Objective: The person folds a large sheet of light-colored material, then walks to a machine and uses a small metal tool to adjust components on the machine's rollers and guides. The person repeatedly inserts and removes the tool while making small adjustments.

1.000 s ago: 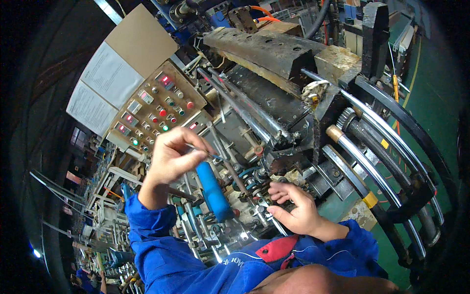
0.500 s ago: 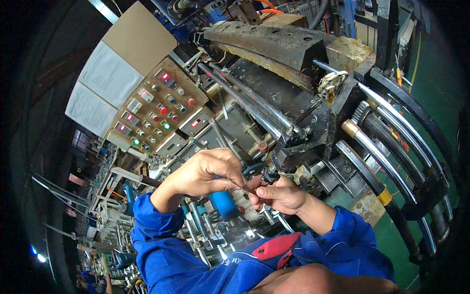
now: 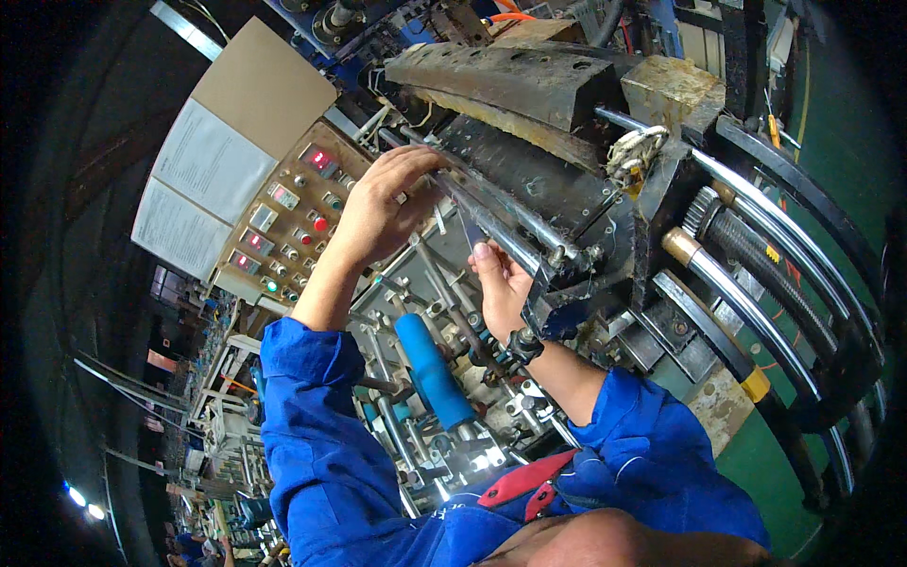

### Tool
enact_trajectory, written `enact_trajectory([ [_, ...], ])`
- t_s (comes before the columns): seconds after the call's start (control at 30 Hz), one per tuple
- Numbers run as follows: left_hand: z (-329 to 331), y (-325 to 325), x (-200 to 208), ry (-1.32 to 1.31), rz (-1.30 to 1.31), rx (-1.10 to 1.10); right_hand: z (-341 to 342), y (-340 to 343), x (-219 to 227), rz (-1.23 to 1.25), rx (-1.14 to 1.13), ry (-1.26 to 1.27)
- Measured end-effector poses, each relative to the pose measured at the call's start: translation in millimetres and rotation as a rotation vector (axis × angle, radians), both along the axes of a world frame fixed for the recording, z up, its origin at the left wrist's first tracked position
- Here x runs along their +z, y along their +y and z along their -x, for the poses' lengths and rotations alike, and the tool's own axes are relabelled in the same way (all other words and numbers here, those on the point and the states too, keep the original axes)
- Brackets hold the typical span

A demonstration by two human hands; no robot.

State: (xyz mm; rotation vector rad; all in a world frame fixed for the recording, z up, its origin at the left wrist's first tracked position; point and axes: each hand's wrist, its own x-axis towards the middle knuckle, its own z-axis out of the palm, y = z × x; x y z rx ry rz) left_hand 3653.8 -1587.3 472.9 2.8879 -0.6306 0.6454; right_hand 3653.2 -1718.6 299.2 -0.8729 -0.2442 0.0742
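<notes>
Holed black beam [image 3: 510,85] bounds the far side, control panel [image 3: 282,215] the left; steel rods [image 3: 501,235] bar the way; room opens above blue roller [image 3: 432,370]. Left hand [image 3: 392,194] curls over the rods, hold indiscernible; right hand [image 3: 503,282] pinches thin strip [image 3: 470,228] alongside.

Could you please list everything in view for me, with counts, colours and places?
Control panel: one, tan, left of centre
Paper sheets: two, white, upper left
Holed beam: one, black, top centre
Cord bundle: one, off-white, upper right
Long rods: two, silver, centre
Roller: one, blue, below centre
Metal fittings: many, grey, around the roller
Rails: several, silver, right
Ribbed cylinder: one, dark grey, right
Floor: one, green, right edge
Lamps: two, white, lower left
Thin strip: one, dark, centre
Sleeves: two, blue, lower middle
Left hand: one, bare, at the long rods, contact unclear
Right hand: one, bare, centre, pinching the thin strip
</notes>
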Motion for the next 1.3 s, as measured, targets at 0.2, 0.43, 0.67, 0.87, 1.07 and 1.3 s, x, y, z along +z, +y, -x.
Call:
enact_trajectory([
  [0.2, -10.0, 8.5, -4.6, 0.126, 0.262, -0.116, -1.4, -5.7, 4.3, 0.082, -0.146, -0.293],
  [0.43, -1.5, 13.8, -4.0, 0.182, 0.493, -0.075, -17.0, -11.2, 25.0, 0.232, -0.385, -0.482],
  [0.67, 5.5, -15.3, 35.9, -0.105, -0.038, -0.022, -35.6, 4.9, 17.1, 0.225, -0.513, -0.65],
  [0.87, 2.5, -47.8, 57.9, -0.193, -0.545, -0.172, -35.9, 21.3, 8.7, -0.029, -0.16, -0.409],
  [1.07, -2.6, -48.5, 62.7, -0.225, -0.639, -0.148, -27.0, 35.8, 16.7, -0.415, 0.01, -0.145],
  [1.3, -2.9, -38.3, 67.3, -0.195, -0.564, -0.108, -19.4, 34.1, 34.9, -0.185, -0.39, -0.359],
])
